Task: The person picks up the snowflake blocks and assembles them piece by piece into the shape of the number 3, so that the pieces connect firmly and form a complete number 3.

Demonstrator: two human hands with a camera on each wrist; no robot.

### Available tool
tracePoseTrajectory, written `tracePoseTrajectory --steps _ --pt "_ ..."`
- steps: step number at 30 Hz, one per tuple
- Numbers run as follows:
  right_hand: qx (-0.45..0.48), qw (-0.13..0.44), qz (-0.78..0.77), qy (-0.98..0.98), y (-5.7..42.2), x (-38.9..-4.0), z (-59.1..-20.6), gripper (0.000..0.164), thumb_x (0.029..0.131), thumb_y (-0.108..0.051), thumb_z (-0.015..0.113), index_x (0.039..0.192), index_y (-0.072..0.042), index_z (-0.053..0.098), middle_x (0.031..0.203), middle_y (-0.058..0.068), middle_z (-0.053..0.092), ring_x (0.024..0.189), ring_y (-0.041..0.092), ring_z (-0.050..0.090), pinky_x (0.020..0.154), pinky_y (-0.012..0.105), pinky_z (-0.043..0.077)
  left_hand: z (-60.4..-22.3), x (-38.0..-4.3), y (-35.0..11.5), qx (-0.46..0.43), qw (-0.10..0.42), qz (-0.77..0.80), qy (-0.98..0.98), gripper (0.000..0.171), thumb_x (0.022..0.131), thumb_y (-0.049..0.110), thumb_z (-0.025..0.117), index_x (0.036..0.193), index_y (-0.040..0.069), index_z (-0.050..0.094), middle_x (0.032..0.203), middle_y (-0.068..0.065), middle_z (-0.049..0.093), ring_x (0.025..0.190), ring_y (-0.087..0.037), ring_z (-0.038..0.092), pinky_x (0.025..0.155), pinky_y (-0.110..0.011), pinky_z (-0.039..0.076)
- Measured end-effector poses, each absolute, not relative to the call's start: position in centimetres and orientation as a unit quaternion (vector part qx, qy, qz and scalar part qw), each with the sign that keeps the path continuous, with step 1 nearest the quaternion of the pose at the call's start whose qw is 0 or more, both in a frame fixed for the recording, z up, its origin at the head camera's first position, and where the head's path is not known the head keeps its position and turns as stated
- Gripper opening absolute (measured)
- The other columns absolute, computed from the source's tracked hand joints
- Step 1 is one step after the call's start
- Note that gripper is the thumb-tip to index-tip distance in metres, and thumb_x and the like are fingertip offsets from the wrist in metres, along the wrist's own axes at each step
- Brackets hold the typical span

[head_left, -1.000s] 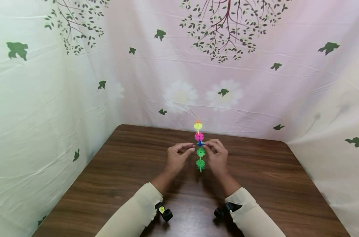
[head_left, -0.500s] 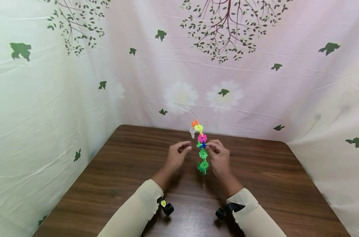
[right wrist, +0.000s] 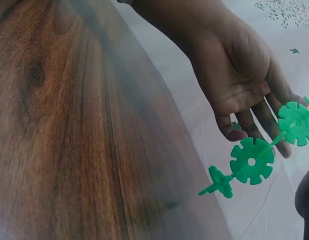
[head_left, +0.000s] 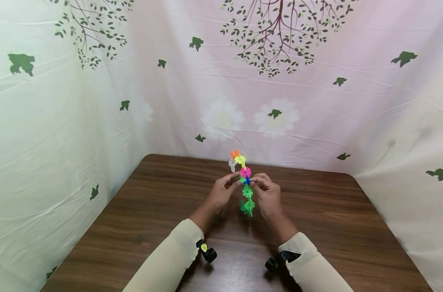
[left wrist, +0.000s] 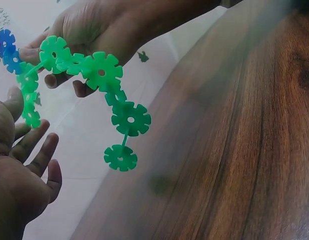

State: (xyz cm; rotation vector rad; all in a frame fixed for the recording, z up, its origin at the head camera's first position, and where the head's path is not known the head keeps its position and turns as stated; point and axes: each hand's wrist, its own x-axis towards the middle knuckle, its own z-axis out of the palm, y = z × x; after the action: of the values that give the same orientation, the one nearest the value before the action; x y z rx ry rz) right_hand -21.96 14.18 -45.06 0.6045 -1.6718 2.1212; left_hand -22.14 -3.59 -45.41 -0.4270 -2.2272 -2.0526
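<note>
A chain of interlocking notched plastic discs (head_left: 247,192) stands upright between my hands in the head view. Orange, yellow, clear and pink discs form its top; a blue disc (head_left: 248,181) sits midway and green ones hang below. My right hand (head_left: 270,198) pinches the blue part between thumb and forefinger. From the other side, my left hand (head_left: 220,195) has thumb and forefinger closed around a short green branch (left wrist: 30,100) beside the blue disc. In the left wrist view, several green discs (left wrist: 101,71) dangle below the right hand (left wrist: 97,32).
Beneath the hands lies a dark wood-grain table (head_left: 163,190). Pale cloth (head_left: 177,93) printed with leaves, birds and flowers surrounds its back and sides. Black wrist cameras (head_left: 208,254) are strapped over the cuffs of cream sleeves (head_left: 163,259).
The chain has turned from straight-on, bringing the clear disc and a green branch out on its left. My left hand drew slightly away, then came back in to the branch.
</note>
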Motion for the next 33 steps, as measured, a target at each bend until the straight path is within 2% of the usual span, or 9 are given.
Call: tracePoseTrajectory --steps 5,8,11,15,20,23,27,30,33 --pt "0.203 0.192 0.747 -0.603 14.0 -21.8 -44.9 0.013 0.099 0.009 0.072 0.105 0.021 0.073 0.098 -0.003 0.075 0.082 0.006 0.063 0.067 0.015 0.052 -45.3 -22.2 -3.6 -0.136 0.051 -0.677 -0.722 0.043 0.11 0.017 0.067 0.151 0.003 0.064 0.132 -0.024 0.074 0.119 -0.027 0.07 0.108 -0.056 0.057" --pt "0.168 0.196 0.743 -0.618 14.0 -21.7 -44.7 0.014 0.098 0.007 0.075 0.104 0.019 0.073 0.09 -0.007 0.076 0.07 0.004 0.06 0.06 0.015 0.049 -45.3 -22.2 -3.6 -0.129 0.059 -0.688 -0.712 0.043 0.11 0.017 0.068 0.149 0.001 0.064 0.134 -0.025 0.073 0.123 -0.032 0.07 0.111 -0.058 0.056" --pt "0.132 0.198 0.737 -0.633 13.9 -21.5 -44.4 0.014 0.098 0.004 0.077 0.1 0.017 0.072 0.08 -0.01 0.075 0.063 0.002 0.055 0.054 0.016 0.047 -45.2 -22.1 -3.4 -0.117 0.074 -0.695 -0.705 0.043 0.108 0.017 0.071 0.147 -0.002 0.065 0.131 -0.025 0.073 0.121 -0.035 0.07 0.109 -0.06 0.056" --pt "0.122 0.196 0.727 -0.646 13.9 -21.5 -44.1 0.016 0.099 0.001 0.077 0.096 0.017 0.073 0.078 -0.01 0.074 0.065 0.001 0.06 0.059 0.015 0.051 -45.1 -22.0 -3.2 -0.1 0.097 -0.7 -0.7 0.044 0.105 0.015 0.074 0.143 -0.005 0.066 0.127 -0.026 0.075 0.115 -0.033 0.072 0.103 -0.048 0.062" --pt "0.138 0.188 0.708 -0.666 14.3 -21.2 -44.0 0.016 0.102 -0.006 0.076 0.102 0.009 0.08 0.092 -0.008 0.08 0.078 0.004 0.071 0.07 0.017 0.059 -44.7 -21.7 -2.9 -0.084 0.117 -0.69 -0.709 0.044 0.103 0.016 0.077 0.14 -0.005 0.068 0.125 -0.026 0.075 0.113 -0.032 0.074 0.095 -0.03 0.063" --pt "0.158 0.176 0.692 -0.682 14.7 -21.0 -44.0 0.015 0.102 -0.006 0.077 0.112 0.005 0.082 0.108 0.002 0.081 0.086 0.006 0.073 0.076 0.02 0.06 -44.6 -21.5 -2.9 -0.076 0.132 -0.681 -0.716 0.041 0.103 0.018 0.077 0.137 -0.004 0.07 0.123 -0.024 0.076 0.113 -0.032 0.074 0.092 -0.027 0.062" --pt "0.2 0.165 0.651 -0.713 15.2 -20.8 -44.1 0.03 0.098 -0.002 0.08 0.128 0.003 0.078 0.128 0.017 0.074 0.093 0.008 0.068 0.079 0.018 0.058 -44.5 -21.7 -2.8 -0.066 0.158 -0.692 -0.702 0.036 0.101 0.013 0.079 0.132 -0.005 0.072 0.119 -0.027 0.076 0.108 -0.029 0.073 0.088 -0.021 0.059" --pt "0.22 0.174 0.626 -0.728 15.4 -20.8 -44.2 0.039 0.095 0.0 0.082 0.133 0.004 0.075 0.13 0.021 0.069 0.094 0.006 0.062 0.077 0.015 0.053 -44.4 -21.7 -2.7 -0.059 0.171 -0.695 -0.695 0.034 0.1 0.01 0.08 0.129 -0.006 0.072 0.116 -0.027 0.076 0.102 -0.022 0.072 0.084 -0.017 0.057" --pt "0.227 0.196 0.614 -0.73 15.4 -20.9 -44.3 0.039 0.092 0.003 0.084 0.13 0.005 0.076 0.123 0.023 0.069 0.093 0.005 0.058 0.075 0.013 0.05 -44.1 -21.5 -2.6 -0.055 0.178 -0.691 -0.699 0.036 0.099 0.012 0.083 0.129 -0.004 0.072 0.113 -0.024 0.076 0.097 -0.014 0.069 0.083 -0.016 0.055"
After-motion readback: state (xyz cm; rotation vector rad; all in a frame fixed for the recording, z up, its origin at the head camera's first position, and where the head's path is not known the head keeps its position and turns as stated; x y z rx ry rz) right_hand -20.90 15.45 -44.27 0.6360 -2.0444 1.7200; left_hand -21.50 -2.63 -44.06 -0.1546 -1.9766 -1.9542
